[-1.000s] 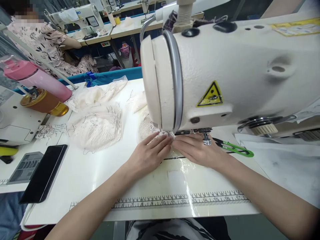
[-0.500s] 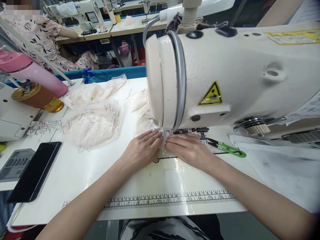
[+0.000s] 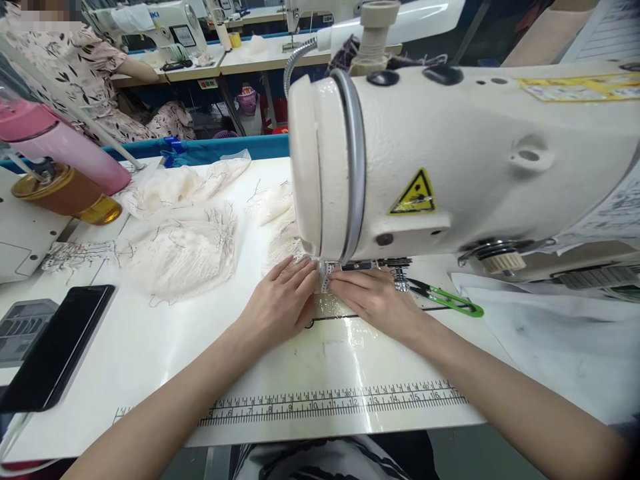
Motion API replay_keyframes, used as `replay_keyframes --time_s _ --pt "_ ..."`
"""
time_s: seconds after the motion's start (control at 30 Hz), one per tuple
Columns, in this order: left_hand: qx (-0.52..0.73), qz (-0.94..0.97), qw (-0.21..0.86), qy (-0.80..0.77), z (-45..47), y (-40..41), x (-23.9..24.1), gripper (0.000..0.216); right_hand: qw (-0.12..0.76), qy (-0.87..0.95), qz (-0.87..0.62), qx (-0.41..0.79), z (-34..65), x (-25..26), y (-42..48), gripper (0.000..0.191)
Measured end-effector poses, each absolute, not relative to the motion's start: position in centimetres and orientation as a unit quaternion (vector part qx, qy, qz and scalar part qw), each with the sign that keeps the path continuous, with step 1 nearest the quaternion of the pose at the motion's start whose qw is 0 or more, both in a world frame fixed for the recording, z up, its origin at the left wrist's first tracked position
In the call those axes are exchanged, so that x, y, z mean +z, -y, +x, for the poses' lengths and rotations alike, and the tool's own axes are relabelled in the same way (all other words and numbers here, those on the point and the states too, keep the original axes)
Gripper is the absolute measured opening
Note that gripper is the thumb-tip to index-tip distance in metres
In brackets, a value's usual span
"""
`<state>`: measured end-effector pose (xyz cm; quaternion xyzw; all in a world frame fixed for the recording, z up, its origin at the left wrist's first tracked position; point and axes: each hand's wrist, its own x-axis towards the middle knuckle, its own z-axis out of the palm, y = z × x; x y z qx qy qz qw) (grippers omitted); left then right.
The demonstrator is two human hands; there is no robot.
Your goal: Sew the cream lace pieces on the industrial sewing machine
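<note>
In the head view, the left hand [image 3: 280,297] is resting palm down at the middle of the white tabletop [image 3: 280,373], its fingers lying almost flat and close together over the edge of a cream lace piece [image 3: 324,281]. The right hand [image 3: 375,303] is meeting the lace from the other side, its fingers pressing together; the thumbs are hiding, so whether either hand is pinching cannot be told. The lace is lying under the head of the sewing machine [image 3: 425,153], a narrow strip showing between the fingertips and more spreading towards the far edge. Green-handled thread snips [image 3: 453,300] are lying just beside the right wrist. A printed ruler scale [image 3: 320,403] is running along the near edge. A black smartphone [image 3: 55,350] is lying near the near left corner. A heap of cream lace fabric [image 3: 185,257] is sitting towards the left edge, loose dark threads trailing over it. A pink bottle [image 3: 70,147] and an amber cup [image 3: 75,193] are standing near the far left corner.
</note>
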<state>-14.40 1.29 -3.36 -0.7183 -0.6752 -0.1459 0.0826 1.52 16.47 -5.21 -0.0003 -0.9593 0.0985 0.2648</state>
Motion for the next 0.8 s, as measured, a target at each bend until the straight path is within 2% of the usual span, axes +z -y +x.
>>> replay_keyframes --time_s 0.33,0.8 --pt "-0.118 -0.725 0.125 0.667 -14.1 -1.1 -3.9 0.041 0.260 0.957 -0.047 0.118 1.6 -5.1 -16.8 0.019" --pt "-0.099 -0.726 0.153 0.663 -13.9 -1.4 -3.7 0.038 0.267 0.938 -0.136 0.173 1.4 -7.3 -17.9 0.017"
